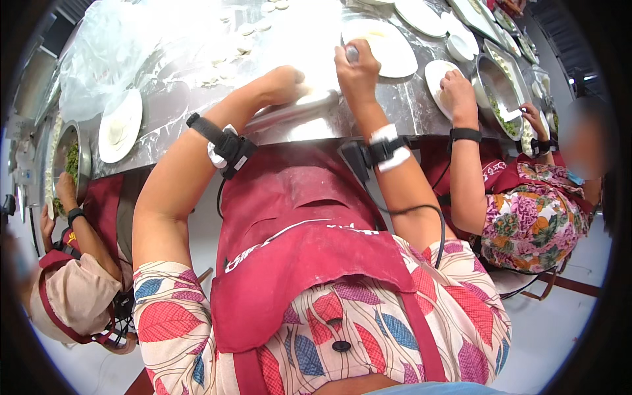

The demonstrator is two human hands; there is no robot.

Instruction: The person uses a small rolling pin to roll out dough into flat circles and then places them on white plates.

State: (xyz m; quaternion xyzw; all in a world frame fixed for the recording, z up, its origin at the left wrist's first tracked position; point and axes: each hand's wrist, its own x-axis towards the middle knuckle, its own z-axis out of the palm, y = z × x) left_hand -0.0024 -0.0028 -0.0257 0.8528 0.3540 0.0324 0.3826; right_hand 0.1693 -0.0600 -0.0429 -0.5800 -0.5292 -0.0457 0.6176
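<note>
My left hand [285,85] is curled low over the floured metal table [197,103]; glare hides what lies at its fingertips. To its right, my right hand [358,69] makes a fist around a tool with a rounded grey end [351,53], perhaps a rolling pin, most of it hidden by the fingers. Just behind that fist lies a white plate [390,52] with something pale on it, washed out by light. Small round dough pieces [244,47] are scattered on the table beyond my left hand.
At the left are a clear plastic bag [98,59], a white plate of dough wrappers [121,128] and a steel bowl of green filling [81,148]. Co-workers sit on both sides. The right one's hand [456,94] is over a white plate [434,74], beside another steel bowl [486,84].
</note>
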